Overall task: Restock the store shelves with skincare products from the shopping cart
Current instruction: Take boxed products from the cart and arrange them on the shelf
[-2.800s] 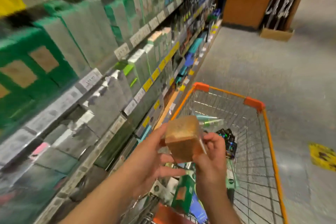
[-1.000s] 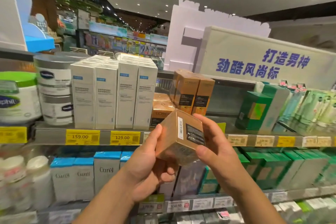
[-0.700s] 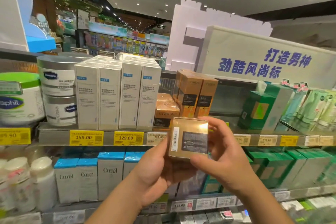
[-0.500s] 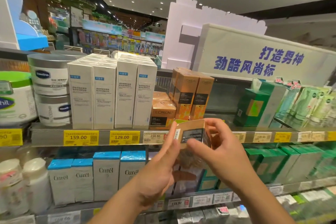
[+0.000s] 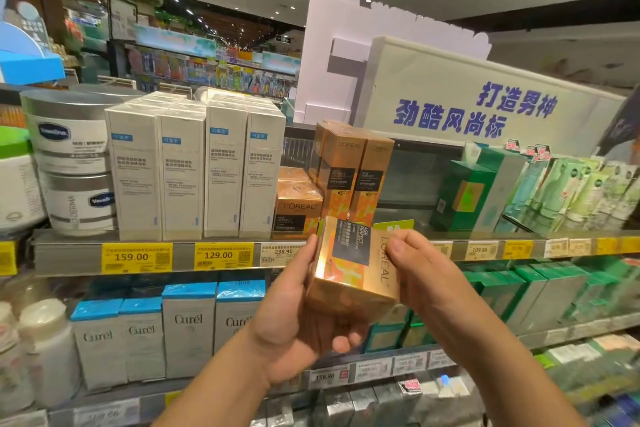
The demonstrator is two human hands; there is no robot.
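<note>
The left hand (image 5: pixel 294 315) is cupping a gold L'Oréal box (image 5: pixel 353 267) from below and from its left side, fingers curled under it and thumb lying along its edge. The right hand (image 5: pixel 426 274) is gripping the box's right side, thumb on the printed face. The box is being held tilted in front of the top shelf (image 5: pixel 79 253), just below its front edge, near the 238.90 price tag (image 5: pixel 282 252). Matching gold boxes (image 5: pixel 346 177) are standing on that shelf directly behind, beside tall white boxes (image 5: pixel 194 170).
</note>
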